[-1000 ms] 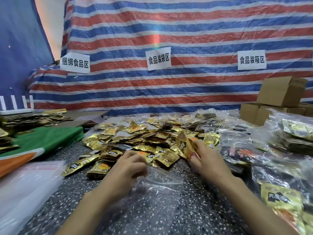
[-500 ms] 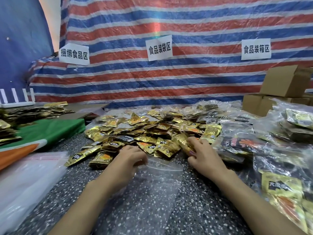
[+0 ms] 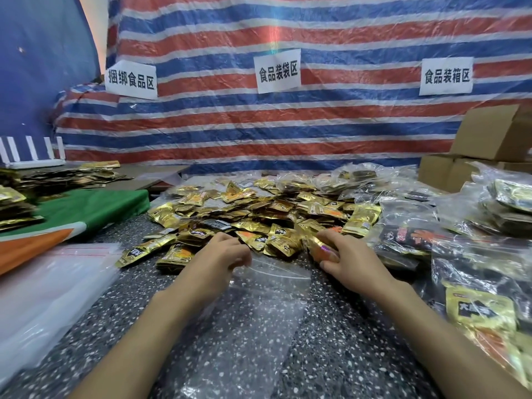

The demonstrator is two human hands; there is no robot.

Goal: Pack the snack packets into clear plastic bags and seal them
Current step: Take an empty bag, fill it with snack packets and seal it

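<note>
A heap of gold snack packets (image 3: pixel 259 214) covers the middle of the speckled table. In front of it lies a clear plastic bag (image 3: pixel 259 306), flat, its mouth toward the heap. My left hand (image 3: pixel 218 260) pinches the left side of the bag's mouth with curled fingers. My right hand (image 3: pixel 348 260) grips a gold and orange packet (image 3: pixel 319 247) at the near edge of the heap, just right of the bag's mouth.
Filled clear bags of packets (image 3: pixel 475 254) pile up on the right, with cardboard boxes (image 3: pixel 489 145) behind them. A stack of unused clear bags (image 3: pixel 49 286) lies at the left, beside green and orange cloth (image 3: pixel 86 211). A striped tarp hangs behind.
My right hand came down from the heap with a packet and moved toward the bag's mouth. My left hand stayed on the bag's mouth.
</note>
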